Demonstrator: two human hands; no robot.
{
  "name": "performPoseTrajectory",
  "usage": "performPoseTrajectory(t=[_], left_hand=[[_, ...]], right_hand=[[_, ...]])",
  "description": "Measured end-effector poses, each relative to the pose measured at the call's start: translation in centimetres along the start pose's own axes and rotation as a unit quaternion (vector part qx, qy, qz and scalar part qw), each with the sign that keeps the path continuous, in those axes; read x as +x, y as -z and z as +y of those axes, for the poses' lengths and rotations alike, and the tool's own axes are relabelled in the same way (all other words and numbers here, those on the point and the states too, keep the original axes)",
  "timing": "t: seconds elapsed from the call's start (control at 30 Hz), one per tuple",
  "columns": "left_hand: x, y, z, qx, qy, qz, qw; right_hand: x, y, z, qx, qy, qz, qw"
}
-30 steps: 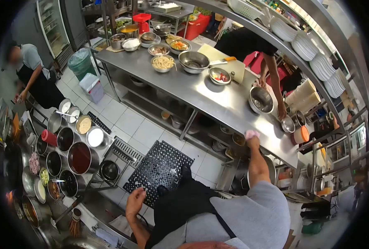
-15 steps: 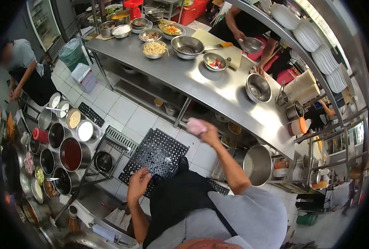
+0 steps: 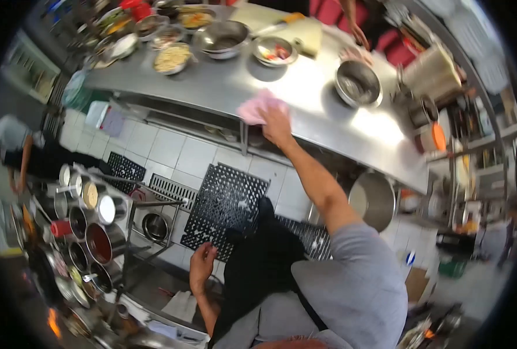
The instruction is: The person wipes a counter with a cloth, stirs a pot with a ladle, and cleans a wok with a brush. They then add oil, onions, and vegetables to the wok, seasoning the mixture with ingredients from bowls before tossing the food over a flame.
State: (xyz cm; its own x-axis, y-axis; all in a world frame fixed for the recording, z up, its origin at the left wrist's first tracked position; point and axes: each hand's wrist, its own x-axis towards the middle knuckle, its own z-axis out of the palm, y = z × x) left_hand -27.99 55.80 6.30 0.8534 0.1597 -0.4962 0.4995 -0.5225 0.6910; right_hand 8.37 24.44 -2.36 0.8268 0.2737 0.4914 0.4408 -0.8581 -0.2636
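My right hand (image 3: pixel 275 123) presses a pink cloth (image 3: pixel 255 107) onto the front edge of the steel table (image 3: pixel 212 100). Behind the cloth stands a bowl of red and white pieces (image 3: pixel 274 52), and farther right an empty metal bowl (image 3: pixel 358 83). My left hand (image 3: pixel 202 260) hangs low in front of my black apron, its fingers loosely curled and slightly blurred; whether it holds anything is hard to make out. A bowl of noodles (image 3: pixel 172 59) sits toward the table's left end.
Pots of sauces (image 3: pixel 105 243) crowd a stand at the left, with a flame (image 3: pixel 54 323) below. A black perforated mat (image 3: pixel 226 203) lies on the floor. One person (image 3: pixel 15 142) stands at far left; another person's hand (image 3: pixel 359 36) reaches over the table's far side.
My right hand has moved up to the table with the cloth, which is now spread out. The view has shifted. The metal bowl held by the person across the table is no longer visible.
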Motion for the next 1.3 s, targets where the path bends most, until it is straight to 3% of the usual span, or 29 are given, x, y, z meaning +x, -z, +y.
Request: performPoseTrajectory(t=[0.03,0.13,0.17,0.2,0.3,0.4,0.47,0.5,0.57,0.63,0.67,0.7,0.73,0.8,0.83,0.87,0.9,0.93,0.97,1.0,1.03,1.07,1.1,1.13,1.2,1.23,1.3], left_hand=[[0.7,0.0,0.6,0.019,-0.010,-0.021,1.000],[2.4,-0.4,2.7,-0.050,0.003,-0.083,0.995],[2.5,-0.2,3.2,-0.040,-0.020,-0.080,0.996],[2.7,-0.1,3.4,-0.033,-0.041,-0.075,0.996],[2.4,-0.6,3.4,-0.043,-0.051,-0.035,0.997],[2.1,-1.6,1.1,0.012,-0.041,-0.008,0.999],[1.9,-1.6,1.0,-0.007,0.038,-0.087,0.995],[2.3,-1.9,1.2,0.032,0.007,-0.091,0.995],[4.0,-1.9,2.5,0.092,-0.016,-0.116,0.989],[6.0,-1.9,4.5,0.151,-0.078,-0.146,0.975],[6.5,-1.6,7.9,0.199,-0.087,-0.134,0.967],[7.0,-1.7,9.8,0.141,-0.060,-0.104,0.983],[7.3,-1.8,11.7,0.161,-0.078,-0.062,0.982],[7.9,-2.5,11.8,0.065,-0.114,0.003,0.991],[8.1,-3.1,10.9,0.019,-0.102,0.020,0.994],[7.0,-2.6,14.0,0.070,-0.102,0.001,0.992],[6.8,-3.7,11.7,0.055,-0.123,0.013,0.991],[5.9,-3.9,11.9,0.065,-0.107,-0.018,0.992],[5.0,-4.3,12.2,0.065,-0.108,-0.030,0.992],[4.8,-5.1,10.8,0.102,-0.110,-0.081,0.985],[4.2,-6.0,9.8,0.082,-0.073,-0.103,0.989],[4.1,-6.7,9.2,0.061,-0.044,-0.139,0.987],[3.9,-7.1,9.1,0.049,-0.016,-0.154,0.987],[3.5,-7.4,8.9,0.039,0.012,-0.173,0.984],[2.3,-9.4,7.3,0.036,0.003,-0.126,0.991],[2.2,-9.6,6.6,0.051,-0.015,-0.101,0.993],[1.8,-9.5,6.4,0.059,-0.036,-0.072,0.995]], right_hand=[[0.4,2.5,-0.7,-0.043,0.051,0.015,0.998],[-1.0,3.9,6.4,-0.059,0.001,0.036,0.998],[-1.7,4.0,9.6,-0.046,-0.064,0.076,0.994],[-3.2,4.9,12.0,-0.028,-0.127,0.051,0.990],[-6.8,9.4,10.3,-0.183,-0.193,0.024,0.964],[-11.9,11.9,7.4,-0.095,-0.031,-0.094,0.991],[-12.3,11.4,8.2,-0.054,-0.040,-0.077,0.995],[-11.4,10.9,8.4,-0.047,-0.045,-0.074,0.995],[-7.9,9.2,9.5,-0.060,-0.161,0.025,0.985],[-4.3,5.7,13.1,-0.059,-0.160,0.142,0.975],[-1.2,6.2,13.3,-0.081,-0.177,0.163,0.967],[1.3,7.4,13.6,-0.026,-0.239,0.084,0.967],[3.1,6.3,14.9,-0.063,-0.209,0.100,0.971],[7.3,5.4,16.3,-0.053,-0.109,0.272,0.955],[8.4,6.1,17.3,0.037,-0.081,0.162,0.983],[10.2,4.4,18.9,-0.063,-0.108,-0.010,0.992],[12.8,8.8,14.4,0.023,-0.279,-0.099,0.955],[12.2,5.1,17.5,0.006,-0.078,-0.042,0.996],[11.7,0.9,21.1,-0.041,0.123,0.029,0.991],[11.7,3.5,16.9,0.057,-0.057,-0.068,0.994],[10.5,0.9,17.5,0.003,-0.008,-0.001,1.000],[9.4,1.1,16.1,0.063,0.018,0.011,0.998],[8.7,0.2,17.1,0.034,0.062,-0.040,0.997],[9.1,1.9,15.4,0.131,0.065,-0.025,0.989],[9.7,2.2,15.8,0.157,-0.098,-0.004,0.983],[10.8,2.6,15.7,0.082,-0.147,-0.008,0.986],[11.7,2.3,14.9,-0.067,-0.144,0.030,0.987]])
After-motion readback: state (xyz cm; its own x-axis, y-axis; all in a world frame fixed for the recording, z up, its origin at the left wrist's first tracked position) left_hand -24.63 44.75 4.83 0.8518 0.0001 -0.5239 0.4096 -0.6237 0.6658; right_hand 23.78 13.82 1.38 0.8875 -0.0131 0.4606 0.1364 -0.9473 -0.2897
